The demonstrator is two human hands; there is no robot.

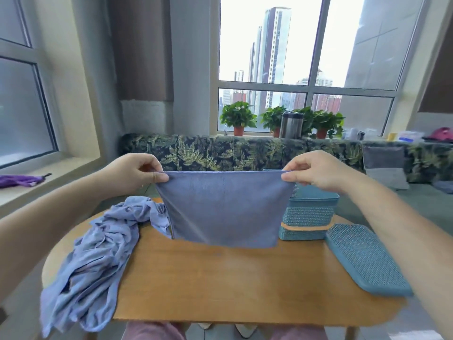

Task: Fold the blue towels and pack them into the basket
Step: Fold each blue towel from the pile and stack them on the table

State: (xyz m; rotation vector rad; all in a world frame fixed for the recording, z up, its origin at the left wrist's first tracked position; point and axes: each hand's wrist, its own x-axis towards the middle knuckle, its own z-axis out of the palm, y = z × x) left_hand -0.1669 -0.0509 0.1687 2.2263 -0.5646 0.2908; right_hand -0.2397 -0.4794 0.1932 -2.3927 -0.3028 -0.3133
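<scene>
Blue towel (pixel 225 207) held up flat by its two top corners, over the far half of the wooden table (pixel 220 278).

Left hand (pixel 137 171) pinches the top-left corner between thumb and curled fingers, and right hand (pixel 316 171) pinches the top-right corner the same way. The top edge is taut between them and the cloth hangs smooth. The lower edge is low over the table top; cannot tell if it touches. Read from the table centre: a heap of crumpled blue towels (pixel 98 253) at 9 o'clock, spilling over the near-left edge. The teal woven basket (pixel 308 214) stands upright at 1 o'clock, its left part hidden behind the held towel. The basket lid (pixel 367 258) lies flat at 3 o'clock, just beside the basket. The basket's inside is not visible.
</scene>
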